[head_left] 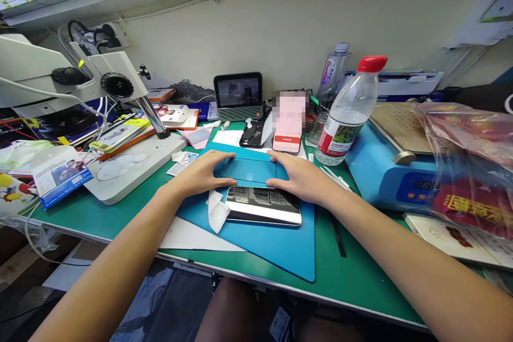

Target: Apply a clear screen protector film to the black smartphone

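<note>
A clear glass screen protector (248, 165) with a thin dark border is held level over the blue mat (276, 251). My left hand (204, 173) grips its left end between thumb and fingers. At the opposite end, my right hand (294, 175) holds it the same way. Just nearer to me lies a phone (262, 211), its glossy screen facing up and reflecting light and slatted shapes. A crumpled white wipe (217, 212) rests against the phone's left end.
A microscope stand (136, 165) takes up the left side. Behind the mat are a small display (239, 97), a phone with a pink screen (287, 123) and a black phone (252, 133). A red-capped bottle (347, 117), a blue heating device (385, 165) and tweezers (339, 238) are at right.
</note>
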Demonstrator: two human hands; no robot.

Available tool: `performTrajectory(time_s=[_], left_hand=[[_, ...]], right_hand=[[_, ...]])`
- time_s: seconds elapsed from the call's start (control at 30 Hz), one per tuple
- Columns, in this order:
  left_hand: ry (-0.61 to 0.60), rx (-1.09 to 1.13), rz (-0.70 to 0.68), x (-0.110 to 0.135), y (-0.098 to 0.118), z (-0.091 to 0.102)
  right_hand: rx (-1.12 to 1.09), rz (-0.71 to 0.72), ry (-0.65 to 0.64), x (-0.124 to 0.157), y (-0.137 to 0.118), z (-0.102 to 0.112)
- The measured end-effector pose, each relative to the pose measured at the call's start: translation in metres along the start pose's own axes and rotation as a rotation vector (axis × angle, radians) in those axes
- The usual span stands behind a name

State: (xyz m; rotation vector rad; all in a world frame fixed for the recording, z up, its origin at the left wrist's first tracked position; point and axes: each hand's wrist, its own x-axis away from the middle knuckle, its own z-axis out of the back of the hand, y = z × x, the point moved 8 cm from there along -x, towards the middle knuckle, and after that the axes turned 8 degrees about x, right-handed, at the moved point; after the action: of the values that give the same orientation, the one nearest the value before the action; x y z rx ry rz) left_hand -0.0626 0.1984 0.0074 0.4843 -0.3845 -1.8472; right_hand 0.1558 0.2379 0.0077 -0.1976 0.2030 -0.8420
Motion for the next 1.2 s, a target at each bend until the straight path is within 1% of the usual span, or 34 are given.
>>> performTrajectory(time_s=[0.17,0.33,0.57,0.63,0.77,0.9,1.0,1.07,1.13,1.2], left_hand=[[-0.001,0.037,0.013,0.003,-0.005,0.002],[-0.006,0.043,0.029,0.000,-0.006,-0.001],[-0.005,0.082,-0.001,-0.002,-0.001,-0.002],[-0.002,0.094,-0.005,-0.002,-0.002,-0.003],[0.006,0.132,0.007,-0.002,-0.006,-0.003],[0.022,0.207,-0.007,0.000,-0.007,0.001],[0.056,0.280,-0.057,0.001,-0.005,0.007],[0.103,0.366,-0.085,0.001,-0.003,0.012],[0.187,0.555,-0.106,0.000,-0.002,0.018],[0.290,0.821,-0.114,-0.003,-0.002,0.022]], right_hand=[[0.014,-0.024,0.010,0.001,0.001,0.000],[0.011,-0.052,-0.041,0.000,0.001,-0.001],[-0.002,-0.016,-0.029,-0.001,0.000,-0.003],[0.007,0.014,-0.005,-0.001,0.000,-0.003],[0.032,0.085,0.090,-0.001,-0.001,0.001],[0.027,0.116,0.146,0.001,-0.002,0.007],[-0.023,0.135,0.188,0.004,-0.004,0.015],[-0.092,0.135,0.221,0.006,-0.004,0.020],[-0.206,0.110,0.249,0.008,-0.001,0.024],[-0.348,0.068,0.266,0.010,0.005,0.025]])
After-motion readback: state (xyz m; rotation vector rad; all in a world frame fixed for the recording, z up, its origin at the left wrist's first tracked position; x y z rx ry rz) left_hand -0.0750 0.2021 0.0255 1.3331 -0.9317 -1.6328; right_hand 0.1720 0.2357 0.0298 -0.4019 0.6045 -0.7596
